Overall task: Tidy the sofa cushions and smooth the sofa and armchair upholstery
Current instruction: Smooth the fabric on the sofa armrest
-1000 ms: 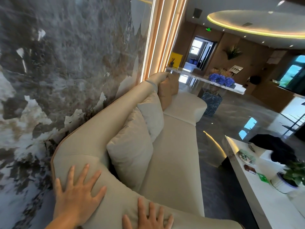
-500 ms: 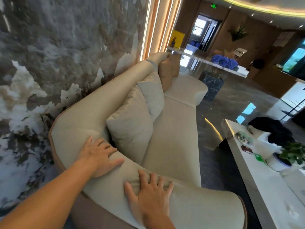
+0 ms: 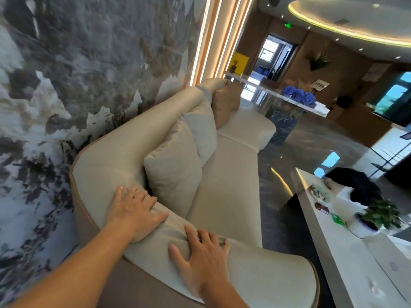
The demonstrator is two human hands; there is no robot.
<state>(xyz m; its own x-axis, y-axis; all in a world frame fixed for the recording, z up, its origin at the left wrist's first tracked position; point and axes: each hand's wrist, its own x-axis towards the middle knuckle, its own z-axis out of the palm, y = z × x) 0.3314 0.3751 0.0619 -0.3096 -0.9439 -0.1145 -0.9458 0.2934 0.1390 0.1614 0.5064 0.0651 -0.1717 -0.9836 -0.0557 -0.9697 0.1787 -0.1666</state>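
Lobby interior, with a dark marbled stone wall (image 3: 66, 70) on the left and a glossy grey floor on the right. Against the wall runs the long cream upholstered sofa (image 3: 224, 192), its rounded near armrest (image 3: 255, 265) lowest in the picture. Both hands lie flat on that armrest, palms down, apparently to press creases out of the fabric. The left hand (image 3: 135, 214), fingers spread, rests near the corner where armrest meets backrest; the right hand (image 3: 204, 261), fingers slightly parted, lies just beside it, nearer the seat side. Small folds gather in the cloth between them. Neither hand grips anything. Beyond them, a plump beige square cushion (image 3: 173, 172) leans upright against the backrest, a paler grey cushion (image 3: 202, 132) stands behind it, and a tan cushion (image 3: 224, 105) sits at the far end. To the right stands a long white low table (image 3: 355, 263) bearing a small potted green plant (image 3: 378, 214) and a dark bundle of cloth (image 3: 353, 185).
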